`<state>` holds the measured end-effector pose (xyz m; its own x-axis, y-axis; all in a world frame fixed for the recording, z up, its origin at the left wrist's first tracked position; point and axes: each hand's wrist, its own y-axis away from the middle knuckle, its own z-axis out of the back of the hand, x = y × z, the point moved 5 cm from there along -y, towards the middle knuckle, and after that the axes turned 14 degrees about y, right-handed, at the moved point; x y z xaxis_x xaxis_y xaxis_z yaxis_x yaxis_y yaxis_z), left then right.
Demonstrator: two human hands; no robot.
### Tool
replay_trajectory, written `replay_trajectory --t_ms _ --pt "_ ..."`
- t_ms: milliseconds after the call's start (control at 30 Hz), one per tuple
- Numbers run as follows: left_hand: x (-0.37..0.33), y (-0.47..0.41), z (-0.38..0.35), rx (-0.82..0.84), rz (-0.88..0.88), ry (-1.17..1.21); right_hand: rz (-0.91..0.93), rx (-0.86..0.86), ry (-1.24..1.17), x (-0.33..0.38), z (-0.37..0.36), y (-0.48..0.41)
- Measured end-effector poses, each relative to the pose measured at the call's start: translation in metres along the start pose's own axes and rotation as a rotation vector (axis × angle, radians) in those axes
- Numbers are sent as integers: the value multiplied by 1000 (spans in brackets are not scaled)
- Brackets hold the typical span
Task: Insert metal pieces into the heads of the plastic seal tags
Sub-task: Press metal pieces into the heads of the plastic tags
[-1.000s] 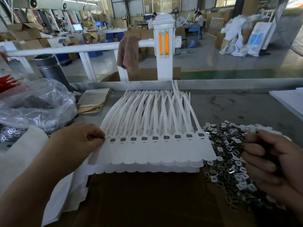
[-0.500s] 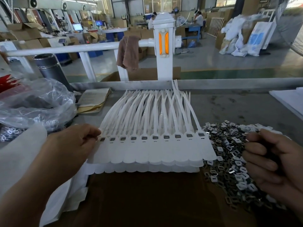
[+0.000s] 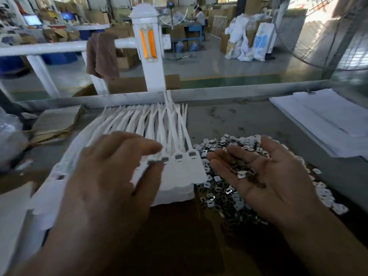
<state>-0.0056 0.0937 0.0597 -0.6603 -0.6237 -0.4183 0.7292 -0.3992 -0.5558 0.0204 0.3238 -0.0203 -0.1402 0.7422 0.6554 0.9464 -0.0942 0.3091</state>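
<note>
While flat, seal tags (image 3: 194, 170) lengthwise away, heads near, straps far.

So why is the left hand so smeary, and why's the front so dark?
Head view: the left hand is motion-blurred, so its fingers are hard to read; the right hand, palm up with small metal pieces, is sharper. Daylight washes out the top right corner, while the brown board in front sits dim.
</note>
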Motion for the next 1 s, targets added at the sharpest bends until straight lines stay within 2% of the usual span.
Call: replay_trajectory --t_ms 100,133,200,300,600,700,800,867,933,1000 --pt "-58 -5 -37 109 -111 120 34 39 14 3 4 3" --pt "-65 -9 -49 155 -98 139 21 48 20 3 8 3" --pt "-74 -16 -69 247 -85 111 -34 -70 -110 6 20 2" --pt "-84 -22 -90 273 -135 49 -13 -7 96 4 12 2" --pt "-85 -40 -105 355 -152 -36 -21 -6 142 5 12 2" --pt "-86 -42 -106 347 -189 -51 -16 51 171 5 9 1" --pt "-81 -41 -105 324 -155 -29 27 106 154 6 9 1" --pt "-77 -40 -103 281 -126 -2 76 38 286 6 15 3" --pt "-74 -40 -99 247 -107 -1 49 -13 259 6 21 2" --pt "-73 -38 -97 226 -107 -9 234 -39 549 11 13 4"
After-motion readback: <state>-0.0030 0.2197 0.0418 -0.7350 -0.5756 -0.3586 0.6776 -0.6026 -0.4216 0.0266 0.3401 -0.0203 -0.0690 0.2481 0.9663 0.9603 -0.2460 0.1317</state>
